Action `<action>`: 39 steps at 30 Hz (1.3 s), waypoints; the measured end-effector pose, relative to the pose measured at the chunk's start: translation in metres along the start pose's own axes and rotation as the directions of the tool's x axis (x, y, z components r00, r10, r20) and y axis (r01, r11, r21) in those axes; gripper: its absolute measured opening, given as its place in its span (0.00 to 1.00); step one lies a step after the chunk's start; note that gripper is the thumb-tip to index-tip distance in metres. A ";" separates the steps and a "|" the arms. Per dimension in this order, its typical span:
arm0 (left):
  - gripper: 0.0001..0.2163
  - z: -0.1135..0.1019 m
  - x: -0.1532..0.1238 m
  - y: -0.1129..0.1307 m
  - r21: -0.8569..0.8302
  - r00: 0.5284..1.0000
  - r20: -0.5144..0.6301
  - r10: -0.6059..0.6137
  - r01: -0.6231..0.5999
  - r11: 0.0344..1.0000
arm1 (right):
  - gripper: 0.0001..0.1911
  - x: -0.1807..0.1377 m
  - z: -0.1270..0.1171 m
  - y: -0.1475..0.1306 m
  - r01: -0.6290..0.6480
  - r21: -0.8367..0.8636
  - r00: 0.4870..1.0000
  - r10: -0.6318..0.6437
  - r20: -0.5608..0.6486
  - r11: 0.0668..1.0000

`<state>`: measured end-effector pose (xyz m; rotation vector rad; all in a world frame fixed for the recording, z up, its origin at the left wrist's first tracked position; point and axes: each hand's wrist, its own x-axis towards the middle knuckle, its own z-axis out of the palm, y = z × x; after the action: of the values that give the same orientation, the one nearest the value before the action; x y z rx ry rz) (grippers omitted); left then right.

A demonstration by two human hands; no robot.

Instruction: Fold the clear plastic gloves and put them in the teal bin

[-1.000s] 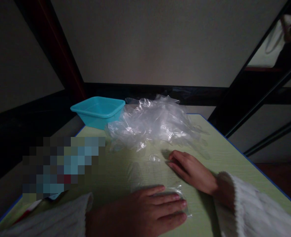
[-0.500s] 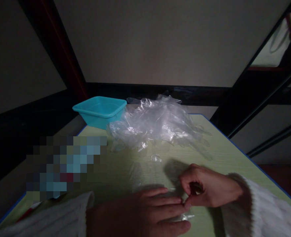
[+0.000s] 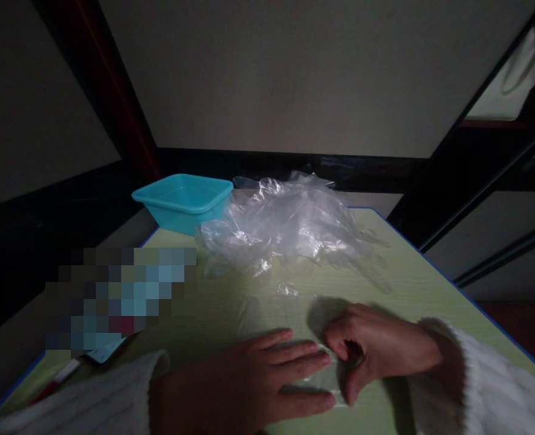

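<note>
A thin, clear disposable plastic glove lies flat on the table, its near part covered by my hands. My left hand rests palm down over it with the fingers stretched and spread. Close by on the right is my right hand, its fingers curled and its thumb pointing down at the glove's near right edge. A gap shows between that thumb and the index finger, with nothing visible held there. Beyond them, a loose heap of clear plastic gloves spreads across the far side of the table.
A blue plastic basin stands at the far left corner, touching the heap. On the left lies a phone, mostly blurred out, with a red and white pen-like item near it. The table has a blue edge and meets a wall.
My left hand has shifted slightly left, and its fingers have spread wider. My right thumb has come away from the left fingertips and moved down, opening the former pinch.
</note>
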<state>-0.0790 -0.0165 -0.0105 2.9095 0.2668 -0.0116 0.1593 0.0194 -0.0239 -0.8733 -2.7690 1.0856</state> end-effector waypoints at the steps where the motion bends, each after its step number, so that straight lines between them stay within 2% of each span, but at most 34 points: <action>1: 0.21 0.000 0.000 0.000 -0.009 1.000 -0.003 0.001 -0.001 1.000 | 0.24 0.000 0.000 0.000 -0.006 -0.011 1.000 0.006 0.002 1.000; 7: 0.22 0.001 -0.001 0.000 -0.039 1.000 0.004 0.006 -0.006 0.999 | 0.25 -0.001 0.002 0.002 -0.039 -0.053 0.999 0.041 0.026 0.998; 13: 0.20 0.003 0.000 0.000 -0.023 0.999 -0.036 -0.012 0.011 1.000 | 0.27 -0.002 0.002 0.000 -0.007 -0.082 1.000 0.006 -0.006 0.997; 17: 0.23 0.000 -0.001 -0.003 -0.023 0.998 -0.060 0.024 -0.026 0.999 | 0.28 -0.002 0.001 -0.003 0.015 -0.084 0.999 -0.018 -0.032 0.996; 20: 0.21 -0.001 -0.005 -0.007 -0.027 0.979 -0.200 0.041 -0.048 0.998 | 0.26 -0.003 0.003 -0.003 0.044 -0.085 0.998 -0.048 -0.047 0.995; 22: 0.18 0.000 -0.006 -0.009 -0.045 0.934 -0.357 0.030 -0.049 0.998 | 0.25 -0.005 0.005 -0.005 0.072 -0.135 0.995 -0.081 -0.062 0.988; 24: 0.14 0.002 -0.007 -0.010 -0.071 0.893 -0.451 0.006 -0.043 0.997 | 0.23 -0.006 0.007 -0.010 0.107 -0.244 0.987 -0.132 -0.089 0.964; 27: 0.09 0.008 -0.007 -0.011 -0.080 0.911 -0.409 -0.040 0.008 0.997 | 0.17 -0.007 0.009 -0.026 0.188 -0.418 0.972 -0.230 -0.051 0.889; 29: 0.10 0.011 -0.006 -0.010 -0.049 0.937 -0.344 -0.061 0.047 0.998 | 0.11 -0.007 0.011 -0.037 0.254 -0.471 0.959 -0.283 0.010 0.845; 31: 0.11 0.014 -0.004 -0.008 -0.012 0.953 -0.291 -0.080 0.080 0.997 | 0.05 -0.007 0.014 -0.044 0.260 -0.512 0.957 -0.287 0.028 0.819; 34: 0.14 0.015 -0.002 -0.007 0.000 0.965 -0.233 -0.120 0.123 0.992 | 0.04 -0.007 0.018 -0.049 0.238 -0.542 0.961 -0.278 0.009 0.806; 39: 0.15 0.015 -0.001 -0.009 -0.022 0.962 -0.231 -0.144 0.142 0.990 | 0.04 -0.008 0.019 -0.047 0.240 -0.615 0.949 -0.316 -0.016 0.751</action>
<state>-0.0813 -0.0117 -0.0272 2.8790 0.5148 0.3079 0.1389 -0.0248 -0.0063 -0.4843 -3.0332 0.0667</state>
